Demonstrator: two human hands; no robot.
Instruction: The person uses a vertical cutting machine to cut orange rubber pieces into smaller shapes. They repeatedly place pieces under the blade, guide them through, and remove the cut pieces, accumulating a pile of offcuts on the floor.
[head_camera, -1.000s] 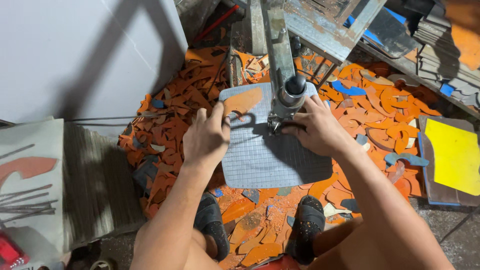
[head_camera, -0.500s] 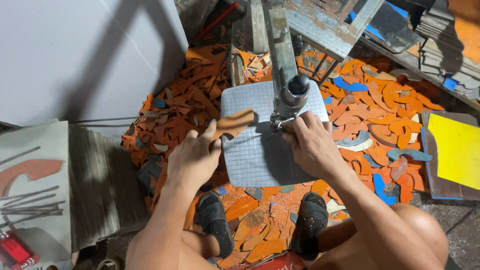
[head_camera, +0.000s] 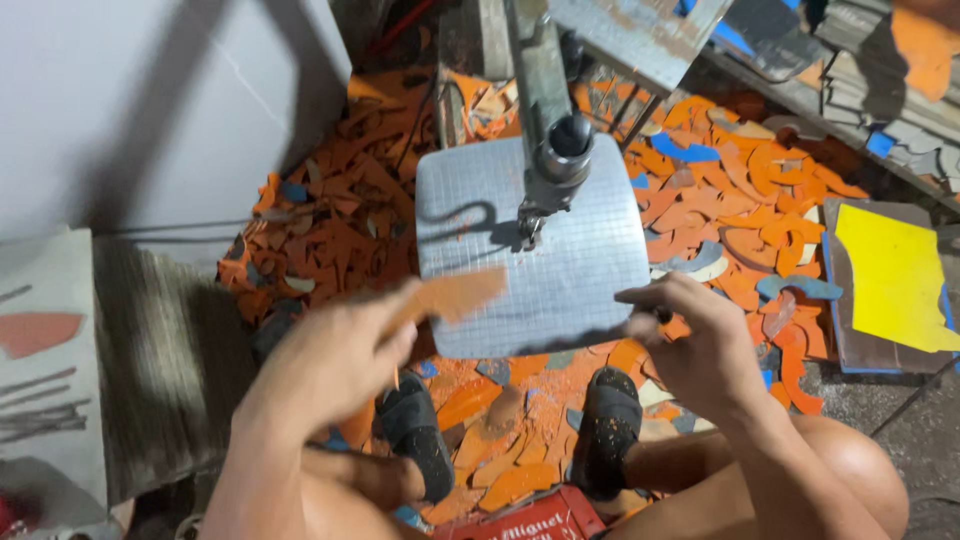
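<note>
While the left hand (head_camera: 335, 355) sits in the lower left part of the frame, its fingers are closed around a flat orange cut-out piece of sheet material (head_camera: 455, 296), which sticks out toward the right, over the near left corner of the square grey gridded metal work table (head_camera: 590, 270). The piece is blurred, so its exact outline cannot be told. The right hand (head_camera: 700, 345) is in the lower right of the centre, at the near right edge of the same table; its fingers are bent and pinched together, and I cannot tell if they hold something small or nothing. The two hands are well apart, with the table's near edge between them.

Above the table, in the upper centre of the frame, the grey metal saw arm with a round head (head_camera: 555, 130) hangs over the surface, and its thin blade meets the table near the middle. Around the table, the floor is covered by many orange offcuts (head_camera: 740, 200), with a few blue ones among them. At the right edge lies a yellow sheet on a dark board (head_camera: 895, 280). Below the table, in the lower centre, two dark sandals (head_camera: 605, 425) stand on the scraps.
</note>
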